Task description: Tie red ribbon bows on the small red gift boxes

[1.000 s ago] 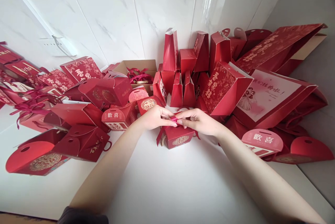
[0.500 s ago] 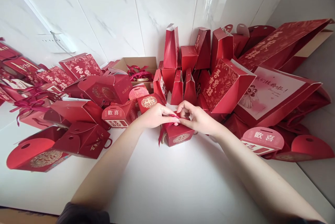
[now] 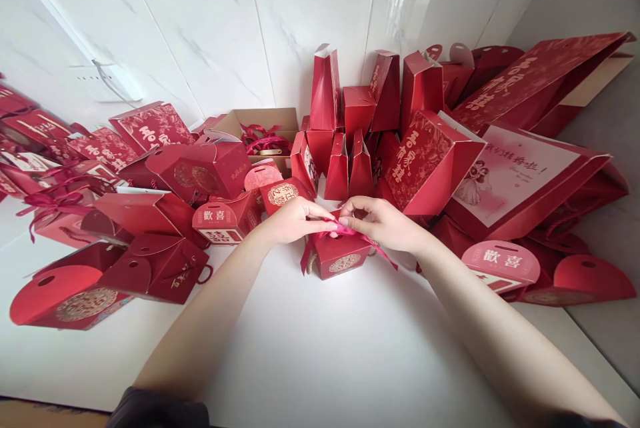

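Crimson ribbon (image 3: 356,235) now trails past the small red box's (image 3: 327,256) right side, more showing than half a second ago. Left hand (image 3: 295,220) and right hand (image 3: 384,220) pinch it above that box, on the white table (image 3: 310,348); other red boxes (image 3: 436,165) crowd around.

The single view looks forward and down from the person's head, near above the white tabletop (image 3: 320,355), left hand (image 3: 291,221) and right hand (image 3: 389,223) mid-frame, facing the tiled wall (image 3: 200,21).
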`<state>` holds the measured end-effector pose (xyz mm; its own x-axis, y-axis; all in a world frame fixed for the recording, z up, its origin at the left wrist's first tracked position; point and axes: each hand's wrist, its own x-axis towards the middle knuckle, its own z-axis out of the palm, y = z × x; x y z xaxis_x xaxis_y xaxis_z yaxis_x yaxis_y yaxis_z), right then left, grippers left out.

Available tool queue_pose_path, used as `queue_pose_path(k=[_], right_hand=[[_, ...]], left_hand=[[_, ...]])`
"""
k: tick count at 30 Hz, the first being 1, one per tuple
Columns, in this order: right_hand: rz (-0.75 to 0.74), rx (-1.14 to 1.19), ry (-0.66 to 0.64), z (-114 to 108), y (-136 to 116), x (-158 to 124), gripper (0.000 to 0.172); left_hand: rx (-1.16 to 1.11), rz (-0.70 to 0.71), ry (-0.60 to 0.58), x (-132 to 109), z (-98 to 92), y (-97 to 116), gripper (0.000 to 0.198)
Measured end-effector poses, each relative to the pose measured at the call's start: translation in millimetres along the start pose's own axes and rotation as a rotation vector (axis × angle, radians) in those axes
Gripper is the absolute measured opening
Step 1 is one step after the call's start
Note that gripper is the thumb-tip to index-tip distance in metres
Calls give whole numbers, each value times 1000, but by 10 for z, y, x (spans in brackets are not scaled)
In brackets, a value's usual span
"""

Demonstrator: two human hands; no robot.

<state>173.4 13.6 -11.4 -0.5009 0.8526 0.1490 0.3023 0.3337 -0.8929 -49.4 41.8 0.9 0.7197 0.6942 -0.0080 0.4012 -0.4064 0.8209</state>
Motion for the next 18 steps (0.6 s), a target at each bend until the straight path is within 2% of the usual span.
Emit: queue_pose_path(k=[3,7,9,12,15,18], right_hand=[[4,5,3,35,17,9,24],[-41,-130,97,61,38,5,17],[-113,-201,177,65,28,-2,11],[-331,-314,229,74,-26,-23,6],[-532,-602,150,126,-95,-50,12],[-627,-962,117,230,-127,-67,19]], left_hand=[[-3,-20,7,-1,19,10,25],[-3,-31,12,-10,15,22,26],[-13,-29,7,-9,8,20,26],[-53,-27,-7,3,0,-7,23],[-70,-44,21,18,4,-48,19],[-71,-50,48,22,17,-60,18]])
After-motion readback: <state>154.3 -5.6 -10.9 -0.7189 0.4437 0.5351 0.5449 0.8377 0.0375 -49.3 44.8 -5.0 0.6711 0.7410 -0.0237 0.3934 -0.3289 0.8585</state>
